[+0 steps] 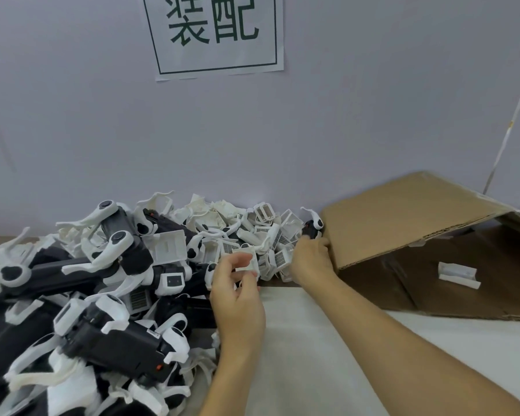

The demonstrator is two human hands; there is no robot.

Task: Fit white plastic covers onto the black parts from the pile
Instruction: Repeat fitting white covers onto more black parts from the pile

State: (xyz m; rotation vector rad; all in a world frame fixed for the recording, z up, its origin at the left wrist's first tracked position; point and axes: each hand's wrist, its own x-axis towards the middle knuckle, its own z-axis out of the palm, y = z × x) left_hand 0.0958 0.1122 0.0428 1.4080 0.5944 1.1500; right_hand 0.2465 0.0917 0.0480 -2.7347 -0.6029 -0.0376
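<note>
A big pile of black parts (111, 331) mixed with white plastic covers (270, 235) fills the left and back of the table. My left hand (234, 286) is raised beside the pile and pinches a small white cover (248, 259) between thumb and fingers. My right hand (311, 258) reaches to the back, its fingers curled round a black part with a white clip (312, 228) next to the box flap.
An open cardboard box (427, 235) lies on its side at the right with a white cover (458, 274) inside. A white sheet (327, 355) covers the table in front. A paper sign (216, 34) hangs on the grey wall.
</note>
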